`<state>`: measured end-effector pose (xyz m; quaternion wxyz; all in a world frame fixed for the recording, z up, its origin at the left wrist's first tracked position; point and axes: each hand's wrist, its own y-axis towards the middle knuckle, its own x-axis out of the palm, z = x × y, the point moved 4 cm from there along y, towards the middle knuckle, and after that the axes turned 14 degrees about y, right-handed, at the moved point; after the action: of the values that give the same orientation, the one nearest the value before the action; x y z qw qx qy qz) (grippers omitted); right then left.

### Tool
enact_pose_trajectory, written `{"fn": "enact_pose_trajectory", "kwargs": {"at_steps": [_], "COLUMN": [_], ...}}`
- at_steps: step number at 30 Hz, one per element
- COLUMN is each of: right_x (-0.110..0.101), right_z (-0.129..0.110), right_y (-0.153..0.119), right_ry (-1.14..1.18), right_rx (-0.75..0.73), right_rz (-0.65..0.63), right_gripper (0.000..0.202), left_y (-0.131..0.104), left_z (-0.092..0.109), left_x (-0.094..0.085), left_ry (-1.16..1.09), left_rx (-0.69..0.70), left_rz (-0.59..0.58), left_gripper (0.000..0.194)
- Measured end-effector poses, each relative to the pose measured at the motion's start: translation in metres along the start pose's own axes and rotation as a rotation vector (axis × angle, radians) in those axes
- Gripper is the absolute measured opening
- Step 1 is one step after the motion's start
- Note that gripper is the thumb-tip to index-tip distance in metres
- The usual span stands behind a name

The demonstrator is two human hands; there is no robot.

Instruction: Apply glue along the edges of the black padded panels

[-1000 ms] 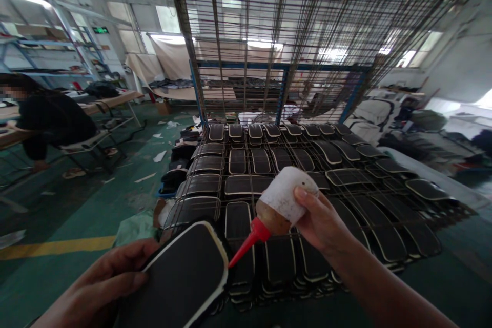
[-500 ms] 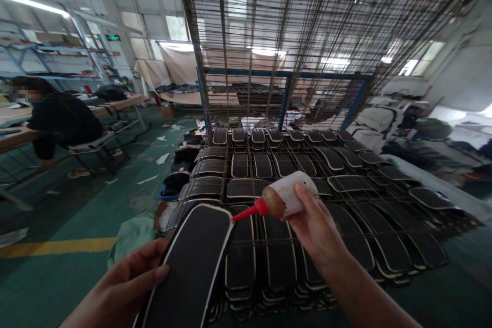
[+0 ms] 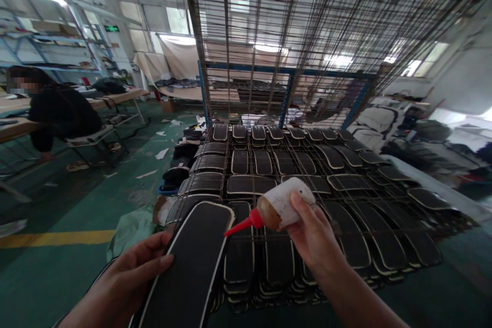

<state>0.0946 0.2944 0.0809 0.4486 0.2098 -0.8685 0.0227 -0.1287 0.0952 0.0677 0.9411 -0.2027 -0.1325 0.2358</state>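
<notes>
A long black panel with rounded corners (image 3: 188, 266) and a pale line around its border is tilted up in front of me. My left hand (image 3: 134, 269) grips its left edge, thumb on the face and fingers partly hidden. In my right hand (image 3: 313, 230) is a whitish glue bottle (image 3: 286, 202), lying almost sideways, with brownish liquid near its neck. Its red nozzle (image 3: 242, 225) points left, the tip at the panel's right edge just below the upper corner.
Rows of similar black panels (image 3: 251, 186) lie on a wire rack (image 3: 269, 154), with more wire racks (image 3: 307, 20) tilted above. At far left a person (image 3: 63, 107) sits by a table (image 3: 132, 93). Paper scraps (image 3: 162, 154) and a green sack (image 3: 132, 230) are on the floor.
The nozzle tip has moved down along the panel's right edge from near the upper corner. My right hand and the bottle have shifted slightly left and down.
</notes>
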Motion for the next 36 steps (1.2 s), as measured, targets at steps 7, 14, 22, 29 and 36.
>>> {"fn": "enact_pose_trajectory", "kwargs": {"at_steps": [7, 14, 22, 29, 36], "right_x": [0.006, 0.01, 0.008, 0.017, 0.021], "right_z": [0.004, 0.009, 0.016, 0.017, 0.02], "right_y": [-0.016, -0.029, -0.046, -0.059, -0.067], "right_ry": [-0.039, -0.067, -0.118, -0.179, -0.158], "right_rx": [0.018, 0.028, 0.072, 0.146, 0.16], "right_rz": [-0.058, -0.086, -0.181, -0.251, -0.201], "right_gripper": [0.024, 0.032, 0.048, 0.059, 0.065], "left_y": [0.001, 0.0, 0.004, 0.008, 0.008], "left_z": [0.0, 0.003, -0.001, 0.001, 0.008], "left_x": [0.001, 0.002, -0.004, -0.01, -0.018], "left_ry": [-0.029, -0.024, 0.003, -0.05, -0.067], "left_rx": [-0.013, -0.042, -0.004, 0.005, 0.022], "left_rz": [0.03, 0.088, 0.109, 0.175, 0.225], "left_gripper": [0.048, 0.049, 0.029, 0.018, 0.012]}}
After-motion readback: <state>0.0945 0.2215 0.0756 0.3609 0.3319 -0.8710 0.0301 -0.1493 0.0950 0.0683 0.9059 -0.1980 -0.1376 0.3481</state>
